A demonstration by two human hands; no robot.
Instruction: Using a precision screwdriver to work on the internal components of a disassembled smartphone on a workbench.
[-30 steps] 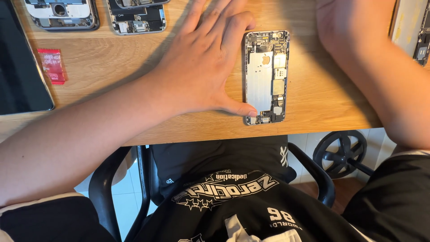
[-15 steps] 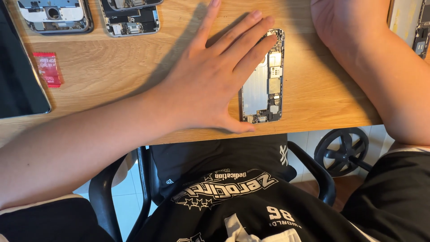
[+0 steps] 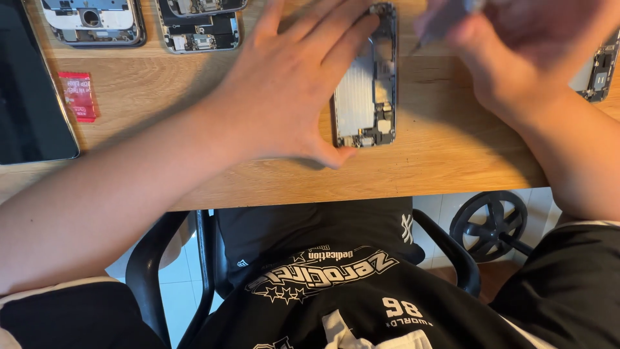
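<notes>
The left hand [image 3: 284, 84] lies flat on the wooden desk [image 3: 426, 161] with its fingers spread wide and closing on nothing; the fingertips reach over the left long edge of an opened phone body [image 3: 365, 81], the thumb tip presses against its near left corner, and the palm rests on the wood just beside it; the phone body lies face down near the middle of the desk, a little tilted, its bare metal plate and small circuit parts showing; the right hand [image 3: 516, 52] hovers above the desk just to the right of the phone, blurred, its fingers curled round a thin grey tool [image 3: 445, 22] whose tip points down toward the phone's right edge, though whether it touches cannot be told; further out, two more stripped phone frames [image 3: 148, 22] lie side by side at the far left edge of the desk; a small red packet [image 3: 77, 95] lies below them, near a dark tablet [image 3: 29, 90] at the left border; another opened phone part [image 3: 597, 68] shows at the right border; below the desk's near edge are a black chair [image 3: 168, 271] and the person's black printed shirt [image 3: 336, 291].
</notes>
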